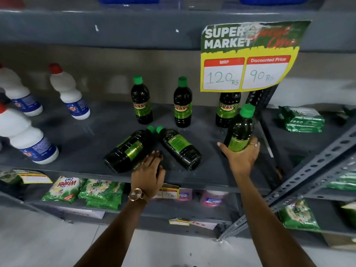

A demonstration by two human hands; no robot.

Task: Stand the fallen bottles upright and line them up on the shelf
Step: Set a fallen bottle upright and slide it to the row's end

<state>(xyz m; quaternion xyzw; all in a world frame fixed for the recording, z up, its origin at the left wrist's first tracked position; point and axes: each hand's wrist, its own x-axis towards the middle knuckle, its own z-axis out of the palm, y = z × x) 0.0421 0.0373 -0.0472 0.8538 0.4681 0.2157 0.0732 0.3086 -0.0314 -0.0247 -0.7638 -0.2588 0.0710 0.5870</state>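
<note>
Three dark bottles with green caps stand upright at the back of the grey shelf (92, 132): one at the left (141, 100), one in the middle (182, 102), one at the right (227, 109) half hidden by a price sign. Two more lie on their sides near the front, one to the left (129, 151) and one to the right (179, 147), caps almost touching. My right hand (241, 158) grips the lower half of a sixth bottle (240, 128), held nearly upright at the shelf's right. My left hand (149, 175) hovers, fingers apart, with fingertips at the left fallen bottle.
White bottles with red caps (69, 91) stand and lean at the shelf's left. A yellow-green price sign (248, 56) hangs from the shelf above. A slotted metal upright (308, 170) borders the right. Green packets (100, 193) fill the lower shelf, others (302, 120) lie at the right.
</note>
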